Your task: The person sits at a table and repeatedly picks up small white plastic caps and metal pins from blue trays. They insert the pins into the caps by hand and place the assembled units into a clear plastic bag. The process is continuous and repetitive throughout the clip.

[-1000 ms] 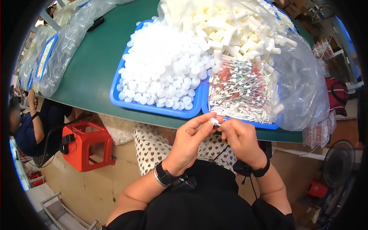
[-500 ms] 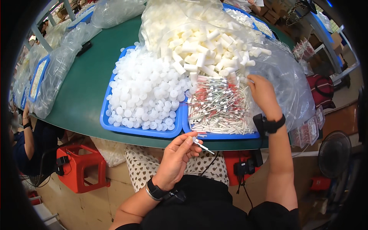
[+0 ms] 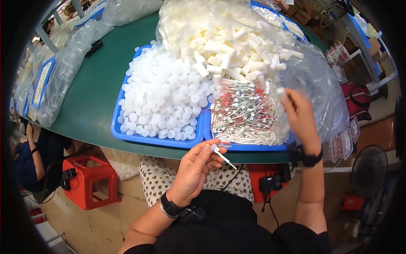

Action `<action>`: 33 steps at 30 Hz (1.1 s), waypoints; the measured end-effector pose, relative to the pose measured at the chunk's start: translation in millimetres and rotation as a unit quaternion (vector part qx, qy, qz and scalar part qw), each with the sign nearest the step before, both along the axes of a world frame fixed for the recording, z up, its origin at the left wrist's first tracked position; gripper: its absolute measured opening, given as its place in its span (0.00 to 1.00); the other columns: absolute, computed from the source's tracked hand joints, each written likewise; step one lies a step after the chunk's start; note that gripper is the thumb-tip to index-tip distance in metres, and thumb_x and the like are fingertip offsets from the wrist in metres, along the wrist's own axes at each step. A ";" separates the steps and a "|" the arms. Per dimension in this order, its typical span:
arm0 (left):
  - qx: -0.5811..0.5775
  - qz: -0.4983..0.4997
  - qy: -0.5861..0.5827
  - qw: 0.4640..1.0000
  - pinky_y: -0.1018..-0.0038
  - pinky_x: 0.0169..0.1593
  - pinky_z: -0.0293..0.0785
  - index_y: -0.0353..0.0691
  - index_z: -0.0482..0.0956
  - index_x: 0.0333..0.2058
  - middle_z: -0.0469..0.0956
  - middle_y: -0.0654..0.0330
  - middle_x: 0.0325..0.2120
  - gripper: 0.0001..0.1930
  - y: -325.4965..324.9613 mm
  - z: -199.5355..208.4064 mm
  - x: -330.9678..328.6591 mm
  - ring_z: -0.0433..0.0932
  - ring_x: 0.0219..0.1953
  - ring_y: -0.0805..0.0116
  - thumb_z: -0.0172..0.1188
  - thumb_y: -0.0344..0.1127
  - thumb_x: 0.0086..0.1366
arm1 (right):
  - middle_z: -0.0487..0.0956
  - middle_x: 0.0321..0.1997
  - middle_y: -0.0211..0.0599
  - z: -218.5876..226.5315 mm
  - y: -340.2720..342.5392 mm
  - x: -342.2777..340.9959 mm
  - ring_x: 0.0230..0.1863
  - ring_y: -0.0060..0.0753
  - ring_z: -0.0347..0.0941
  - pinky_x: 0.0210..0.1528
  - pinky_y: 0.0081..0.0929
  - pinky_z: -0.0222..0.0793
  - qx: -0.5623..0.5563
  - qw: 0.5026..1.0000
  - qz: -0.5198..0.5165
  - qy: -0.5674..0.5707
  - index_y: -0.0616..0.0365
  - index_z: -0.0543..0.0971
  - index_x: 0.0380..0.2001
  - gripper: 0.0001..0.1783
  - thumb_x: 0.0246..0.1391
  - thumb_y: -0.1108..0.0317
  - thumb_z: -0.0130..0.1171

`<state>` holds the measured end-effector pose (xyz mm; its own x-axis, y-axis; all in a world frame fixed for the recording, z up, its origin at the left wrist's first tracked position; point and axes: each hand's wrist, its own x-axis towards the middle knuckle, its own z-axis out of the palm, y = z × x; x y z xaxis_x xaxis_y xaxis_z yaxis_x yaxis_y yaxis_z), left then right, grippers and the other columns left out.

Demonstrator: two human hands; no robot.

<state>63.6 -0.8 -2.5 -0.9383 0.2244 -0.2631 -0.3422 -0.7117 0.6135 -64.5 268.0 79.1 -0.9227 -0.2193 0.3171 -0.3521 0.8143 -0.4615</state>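
Note:
Near the table's front edge my left hand (image 3: 192, 173) pinches a thin white stick (image 3: 227, 159) with a wider white piece near the fingertips. My right hand (image 3: 302, 116) is raised over the right side of the sticks, closed on a short white foam cylinder (image 3: 281, 91), somewhat blurred. Below and left of it, many thin white and red sticks (image 3: 245, 112) lie heaped in a blue tray (image 3: 258, 147). Beyond them, similar foam cylinders (image 3: 237, 51) spill from a clear plastic bag (image 3: 182, 21). Translucent white discs (image 3: 163, 97) fill the left blue tray (image 3: 148, 141).
Everything stands on a green table (image 3: 91, 93). Plastic sheeting (image 3: 327, 91) lies right of the sticks. A red stool (image 3: 91, 182) is at the lower left, by another person's arm (image 3: 36, 158). A black fan (image 3: 370, 171) stands at the right.
My right hand has come away from the edge of the foam pile, slightly right and nearer, with a foam cylinder in its fingers. My left hand stays nearly still, its stick tilted slightly steeper.

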 end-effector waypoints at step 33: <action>-0.042 -0.086 0.043 0.995 0.81 0.36 0.75 0.37 0.68 0.54 0.79 0.54 0.44 0.17 11.2 -6.6 8.0 0.75 0.31 0.78 0.57 0.28 0.69 | 0.81 0.31 0.50 -22.6 -2.6 3.4 0.34 0.54 0.78 0.36 0.42 0.73 0.230 0.968 -0.079 0.070 0.61 0.77 0.41 0.13 0.54 0.67 0.63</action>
<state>71.6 10.4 -9.2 -0.9081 0.3633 -0.2082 -0.3976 -0.5924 0.7007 -61.0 265.5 56.5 -0.9113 -0.2264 0.3439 -0.2393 0.9709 0.0052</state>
